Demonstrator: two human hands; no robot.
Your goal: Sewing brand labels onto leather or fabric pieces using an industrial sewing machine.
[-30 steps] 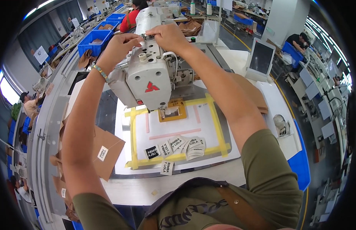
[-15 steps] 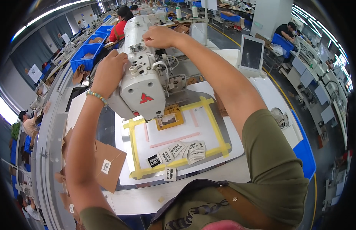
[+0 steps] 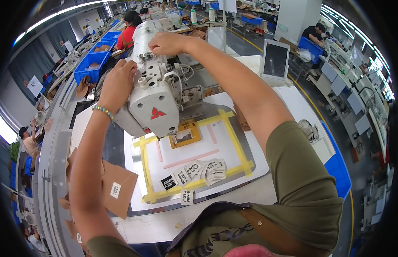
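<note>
Both my arms reach up to the top of a white industrial sewing machine (image 3: 154,98). My left hand (image 3: 116,83), with a beaded bracelet at the wrist, is closed beside the head's upper left edge, near the small thread guides. Further back along the arm, my right hand (image 3: 168,43) is bent into a pinch over the top. Whatever either hand's fingertips hold is too small or hidden. Under the needle area lies a yellow frame (image 3: 186,136). Several white fabric labels (image 3: 194,168) and a black label (image 3: 168,183) lie in front of it.
Yellow tape (image 3: 243,147) borders the white work sheet. Brown pieces (image 3: 117,188) with a white label lie left of it. A grey screen panel (image 3: 275,60) stands to the right, thread cones (image 3: 193,17) behind. Blue bins (image 3: 92,66) and other people at machines fill the background.
The whole view has shifted slightly to the left. Both hands remain at the top of the sewing machine, in nearly the same poses.
</note>
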